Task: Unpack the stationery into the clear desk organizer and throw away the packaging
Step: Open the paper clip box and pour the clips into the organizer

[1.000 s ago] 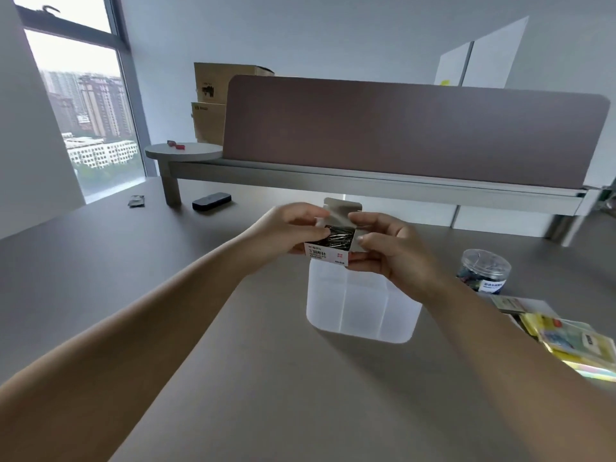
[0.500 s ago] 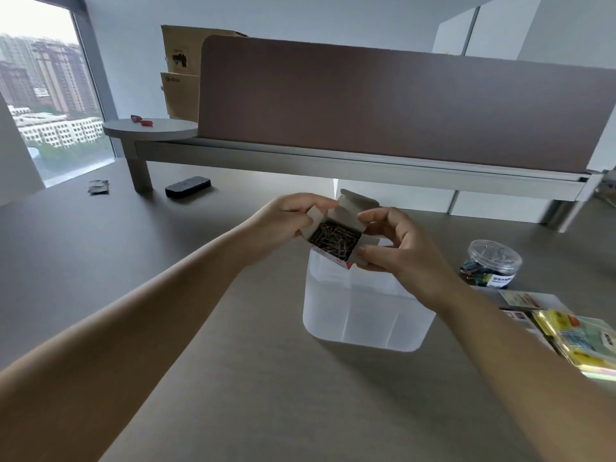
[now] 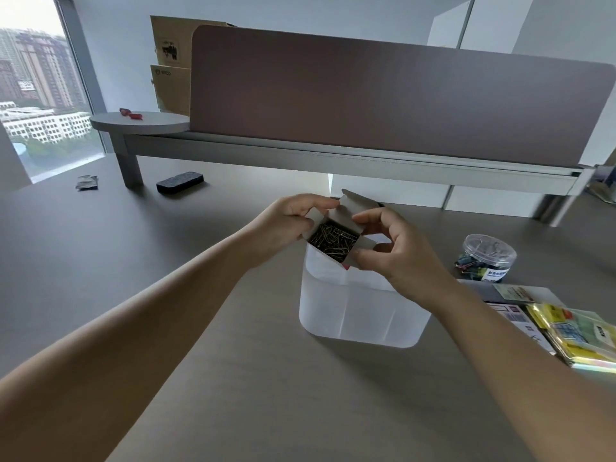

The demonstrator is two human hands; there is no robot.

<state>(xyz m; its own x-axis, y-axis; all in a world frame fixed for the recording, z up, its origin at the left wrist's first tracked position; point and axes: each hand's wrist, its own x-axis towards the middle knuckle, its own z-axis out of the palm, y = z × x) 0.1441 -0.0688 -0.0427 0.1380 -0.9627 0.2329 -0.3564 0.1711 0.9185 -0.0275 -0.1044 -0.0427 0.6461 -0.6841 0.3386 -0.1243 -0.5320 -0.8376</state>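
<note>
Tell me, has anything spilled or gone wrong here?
Nothing stands out. Both hands hold the open paper clip box above the clear organizer; the clips are inside it, none on the desk.

Frosted plastic organizer (image 3: 360, 315), cardboard box (image 3: 350, 208)

You have a single view, from the camera worn on your head. It looks forward and down across the grey table (image 3: 100, 261), with your two forearms reaching in from the bottom corners toward the middle. Your left hand (image 3: 286, 225) and right hand (image 3: 386, 248) sit close to the lens, near the centre. The wide angle bends the far partition screen (image 3: 383, 101) and takes in the window (image 3: 36, 95) at the upper left and the table's right edge. There is no second view to share any part.
</note>
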